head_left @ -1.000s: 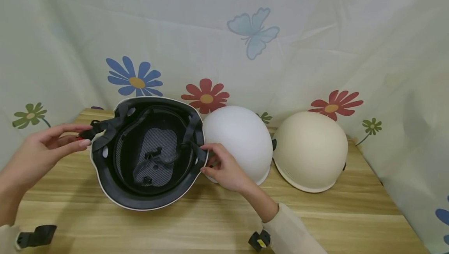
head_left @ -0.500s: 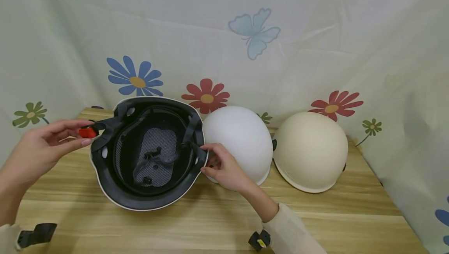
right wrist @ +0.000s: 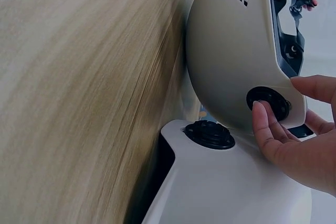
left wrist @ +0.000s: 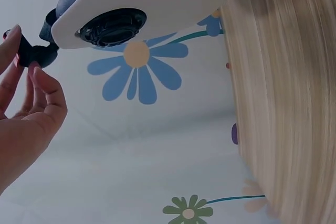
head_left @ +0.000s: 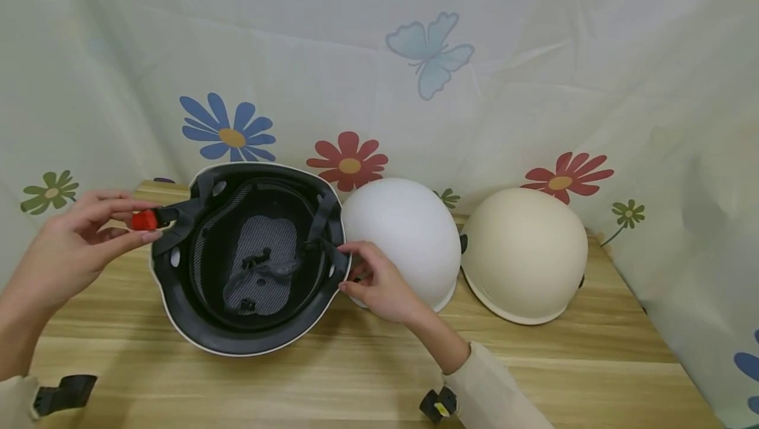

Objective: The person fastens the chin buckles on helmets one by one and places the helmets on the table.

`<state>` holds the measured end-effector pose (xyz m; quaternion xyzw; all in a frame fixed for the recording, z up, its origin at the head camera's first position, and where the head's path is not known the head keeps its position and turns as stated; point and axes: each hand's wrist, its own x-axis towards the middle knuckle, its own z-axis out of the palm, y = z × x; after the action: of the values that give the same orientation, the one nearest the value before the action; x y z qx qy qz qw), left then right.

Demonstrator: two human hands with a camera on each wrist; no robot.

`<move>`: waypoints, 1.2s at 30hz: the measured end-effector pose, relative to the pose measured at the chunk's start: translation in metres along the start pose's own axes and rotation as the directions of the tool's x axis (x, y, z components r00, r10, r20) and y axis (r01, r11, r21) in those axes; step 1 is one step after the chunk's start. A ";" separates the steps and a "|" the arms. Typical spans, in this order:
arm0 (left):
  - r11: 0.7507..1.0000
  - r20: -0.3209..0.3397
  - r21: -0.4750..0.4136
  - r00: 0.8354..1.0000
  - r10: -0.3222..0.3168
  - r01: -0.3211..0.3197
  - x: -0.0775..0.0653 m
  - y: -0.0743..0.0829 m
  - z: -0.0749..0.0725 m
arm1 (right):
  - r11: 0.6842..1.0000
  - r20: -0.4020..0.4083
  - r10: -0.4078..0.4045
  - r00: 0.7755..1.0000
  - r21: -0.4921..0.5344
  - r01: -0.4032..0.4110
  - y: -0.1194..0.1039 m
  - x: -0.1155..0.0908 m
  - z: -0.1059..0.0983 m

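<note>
An upturned helmet [head_left: 255, 343] with a black padded inside lies on the left of the table, its opening toward me. My left hand [head_left: 77, 238] pinches the red-and-black buckle [head_left: 144, 220] at the end of its chin strap [head_left: 185, 218], holding it out past the left rim. In the left wrist view thumb and fingers meet on the black strap end [left wrist: 39, 55]. My right hand [head_left: 382, 284] grips the helmet's right rim. The right wrist view has its fingers by a round black side fitting [right wrist: 269, 102], the thumb and fingers on either side of the rim.
A white helmet [head_left: 403, 238] stands dome up right beside the held one, behind my right hand. Farther right is a cream helmet [head_left: 524, 254], also dome up. The wooden table [head_left: 356, 383] ends at a flower-printed curtain [head_left: 504, 86].
My left hand has turned the buckle so its red part faces the head camera, and has risen slightly. The right hand stays on the rim and the helmet has hardly moved.
</note>
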<state>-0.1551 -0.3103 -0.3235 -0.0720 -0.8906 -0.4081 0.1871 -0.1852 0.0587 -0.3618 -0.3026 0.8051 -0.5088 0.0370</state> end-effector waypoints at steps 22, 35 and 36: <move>0.982 -0.010 -0.046 0.983 0.185 -0.185 0.000 -0.002 0.020 | 0.999 0.001 -0.022 1.000 -0.032 0.022 -0.002 0.003 0.000; 0.989 -0.030 -0.005 0.988 0.150 -0.150 -0.001 -0.008 0.022 | 0.997 0.066 0.045 0.997 -0.059 -0.041 -0.015 0.012 -0.009; 0.989 -0.031 -0.002 0.989 0.146 -0.146 -0.001 -0.008 0.022 | 0.997 0.064 0.050 0.997 -0.068 -0.045 -0.016 0.013 -0.010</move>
<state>-0.1624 -0.2993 -0.3428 -0.1312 -0.8792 -0.3961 0.2300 -0.1926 0.0550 -0.3397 -0.3010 0.8268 -0.4706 0.0656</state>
